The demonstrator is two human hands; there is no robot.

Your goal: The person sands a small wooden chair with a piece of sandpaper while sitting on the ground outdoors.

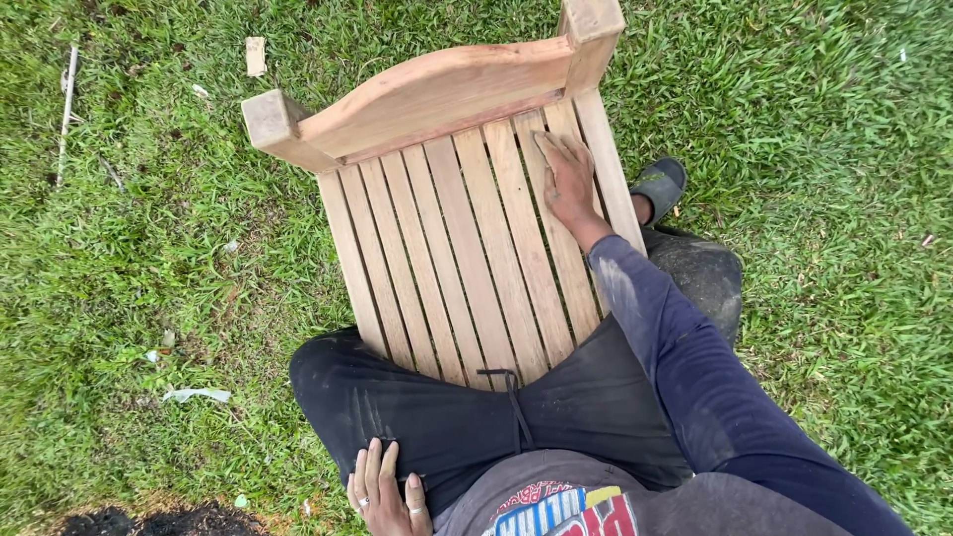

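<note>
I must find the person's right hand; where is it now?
In the head view, the right hand lies flat on the slatted wooden chair seat, right side, near the curved rail.

The slatted wooden chair [467, 228] lies tipped on the grass, its seat of pale, narrow parallel slats facing up and slanting toward the person's lap, where its near edge rests against the dark trousers. A curved rail crosses the far end between two square leg stubs. The wood is bare and light brown, with a reddish tint along the rail.
</note>
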